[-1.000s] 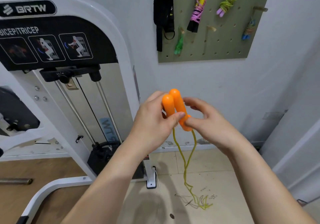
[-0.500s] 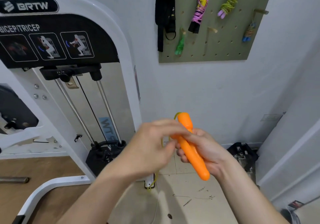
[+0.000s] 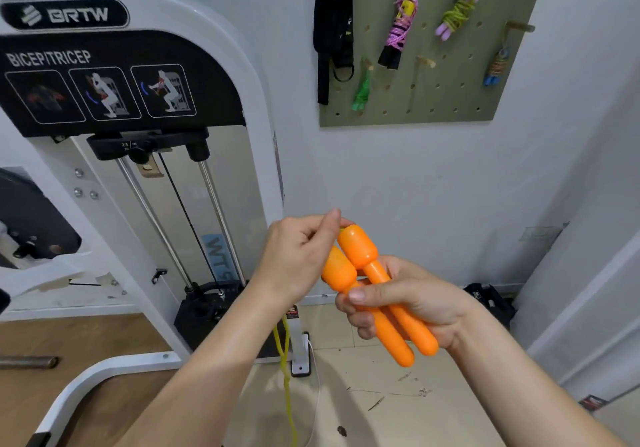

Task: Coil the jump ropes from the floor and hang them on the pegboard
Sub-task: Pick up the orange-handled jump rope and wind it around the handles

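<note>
Pale tiled floor (image 3: pixel 433 419) meets white wall (image 3: pixel 415 187) bearing green pegboard (image 3: pixel 446 76).

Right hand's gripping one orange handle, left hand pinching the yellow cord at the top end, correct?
Not quite. The head view shows the right hand gripping both orange handles side by side, not one. The left hand does pinch the yellow cord at their top end.

Bright, even indoor light leaves only a soft shadow on the tiled floor (image 3: pixel 381 422) at lower centre and a mild sheen on the orange jump-rope handles (image 3: pixel 356 249) and left forearm (image 3: pixel 225 353). Mid-frame is sharp; the white weight machine (image 3: pixel 258 107) bows with wide-angle distortion at left.
</note>
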{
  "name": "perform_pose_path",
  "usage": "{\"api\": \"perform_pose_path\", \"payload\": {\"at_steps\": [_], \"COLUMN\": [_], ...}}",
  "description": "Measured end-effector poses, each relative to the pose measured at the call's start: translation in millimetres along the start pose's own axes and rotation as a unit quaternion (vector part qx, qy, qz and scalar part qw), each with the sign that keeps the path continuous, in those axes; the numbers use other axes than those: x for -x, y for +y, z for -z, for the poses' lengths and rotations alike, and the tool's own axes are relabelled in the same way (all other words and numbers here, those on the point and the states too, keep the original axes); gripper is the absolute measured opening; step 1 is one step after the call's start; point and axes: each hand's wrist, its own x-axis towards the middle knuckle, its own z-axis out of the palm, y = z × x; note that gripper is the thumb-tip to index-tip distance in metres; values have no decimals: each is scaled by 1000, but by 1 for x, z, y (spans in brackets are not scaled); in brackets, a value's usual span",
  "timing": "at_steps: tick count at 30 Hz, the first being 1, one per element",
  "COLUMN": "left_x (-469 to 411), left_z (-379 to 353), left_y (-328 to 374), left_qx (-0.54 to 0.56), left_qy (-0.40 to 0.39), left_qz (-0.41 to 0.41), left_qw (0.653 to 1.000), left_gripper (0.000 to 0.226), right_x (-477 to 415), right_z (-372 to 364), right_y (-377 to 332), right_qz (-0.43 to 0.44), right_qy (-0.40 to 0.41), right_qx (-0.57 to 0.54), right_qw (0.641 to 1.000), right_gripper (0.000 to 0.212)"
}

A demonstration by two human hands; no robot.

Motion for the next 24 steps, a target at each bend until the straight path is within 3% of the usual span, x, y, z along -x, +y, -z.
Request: {"api": "perform_pose_path", "payload": {"at_steps": [2, 6, 10, 15, 19, 24], "left_x": [1, -1, -3, -6, -12, -16], "left_z": [3, 9, 14, 21, 24, 19], "left_y": [1, 6, 20, 30, 25, 19], "left_qx": [-18, -17, -15, 18, 77, 150], "left_qy": [8, 4, -83, -96, -71, -69], "left_qz": [-6, 0, 14, -2, -5, 15], "left_qw": [1000, 1000, 996, 995, 994, 986], "left_gripper": [26, 23, 28, 28, 22, 20], "right_x": [-1, -1, 2, 8, 15, 14], "right_z": [-1, 1, -2, -5, 1, -5], "right_y": [4, 9, 10, 17, 25, 33], "right_qz": [-2, -28, -31, -37, -31, -36], "right_qy": [22, 32, 28, -51, -134, -139], "right_qx": [22, 71, 83, 31, -39, -118], "right_qw": [1000, 997, 996, 997, 990, 983], "right_gripper": [7, 27, 14, 13, 28, 13]}}
